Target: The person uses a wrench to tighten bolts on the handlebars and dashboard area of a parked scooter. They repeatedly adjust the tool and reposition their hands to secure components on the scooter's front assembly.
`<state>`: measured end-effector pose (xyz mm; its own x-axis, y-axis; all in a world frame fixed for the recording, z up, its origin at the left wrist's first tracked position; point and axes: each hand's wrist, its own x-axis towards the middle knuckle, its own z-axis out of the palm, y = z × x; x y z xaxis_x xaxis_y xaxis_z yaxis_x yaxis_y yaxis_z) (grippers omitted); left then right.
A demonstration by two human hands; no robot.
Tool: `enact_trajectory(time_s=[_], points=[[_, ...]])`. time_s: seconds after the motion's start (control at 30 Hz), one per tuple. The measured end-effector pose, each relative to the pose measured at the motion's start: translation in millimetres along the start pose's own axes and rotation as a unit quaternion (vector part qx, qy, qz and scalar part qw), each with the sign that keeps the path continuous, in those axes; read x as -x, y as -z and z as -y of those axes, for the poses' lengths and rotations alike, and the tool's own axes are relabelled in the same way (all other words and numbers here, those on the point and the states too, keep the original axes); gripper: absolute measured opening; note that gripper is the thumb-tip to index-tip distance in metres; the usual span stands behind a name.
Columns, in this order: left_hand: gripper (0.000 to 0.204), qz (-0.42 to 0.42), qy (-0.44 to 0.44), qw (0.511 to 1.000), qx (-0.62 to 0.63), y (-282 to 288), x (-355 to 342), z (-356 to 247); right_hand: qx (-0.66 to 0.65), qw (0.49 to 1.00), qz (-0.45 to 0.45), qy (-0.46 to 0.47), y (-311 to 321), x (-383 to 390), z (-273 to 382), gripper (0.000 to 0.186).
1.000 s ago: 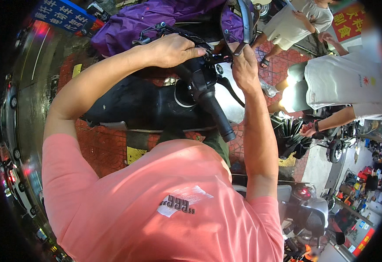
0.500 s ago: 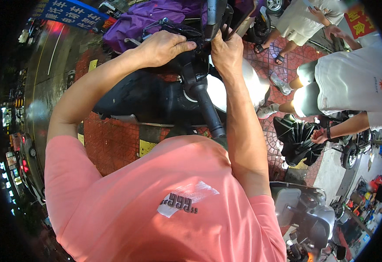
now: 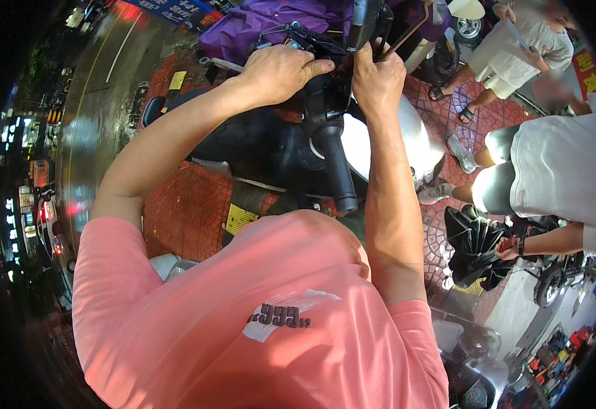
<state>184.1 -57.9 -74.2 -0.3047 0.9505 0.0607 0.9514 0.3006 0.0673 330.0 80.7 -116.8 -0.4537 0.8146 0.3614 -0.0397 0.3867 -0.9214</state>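
My left hand (image 3: 281,71) is closed at the handlebar assembly (image 3: 311,41) of a scooter, thumb extended across it; what its curled fingers hold is hidden. My right hand (image 3: 379,82) is closed around the base of a dark mirror mount (image 3: 366,24) just right of it. Below both, a black grip (image 3: 335,170) points toward me, over the black seat (image 3: 257,146) and white body (image 3: 356,143). A purple cover (image 3: 236,34) lies over the vehicle at the top.
Two people in white shirts (image 3: 563,163) (image 3: 529,48) stand at the right, near a black bundle (image 3: 471,245) and parked scooters (image 3: 546,286). A wet road with cars (image 3: 56,238) runs along the left. Red paving (image 3: 182,204) with yellow tactile tiles lies underfoot.
My view has shifted, so the scene sits further right. The mirror mount has turned from a broad mirror face to a narrow edge. Both hands remain at the handlebar.
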Motion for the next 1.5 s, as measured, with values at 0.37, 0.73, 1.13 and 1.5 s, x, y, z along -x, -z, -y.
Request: enact_trajectory(time_s=[0.37, 0.73, 1.13, 1.5], points=[[0.079, 0.026, 0.098, 0.994, -0.046, 12, -8, -47, 0.006, 0.999, -0.035, -0.037, 19, -17, -3, 0.05], [0.079, 0.053, 0.243, 0.967, -0.057, 15, -12, -88, -0.016, 0.999, 0.004, -0.038, 44, -30, -6, 0.047], [0.085, 0.068, 0.387, 0.913, -0.106, 3, -23, -114, 0.019, 0.999, -0.003, -0.041, 22, -36, -17, 0.047], [0.08, 0.086, 0.301, 0.947, 0.076, 27, 11, -77, -0.07, 0.995, 0.064, 0.013, 0, -14, -13, 0.046]])
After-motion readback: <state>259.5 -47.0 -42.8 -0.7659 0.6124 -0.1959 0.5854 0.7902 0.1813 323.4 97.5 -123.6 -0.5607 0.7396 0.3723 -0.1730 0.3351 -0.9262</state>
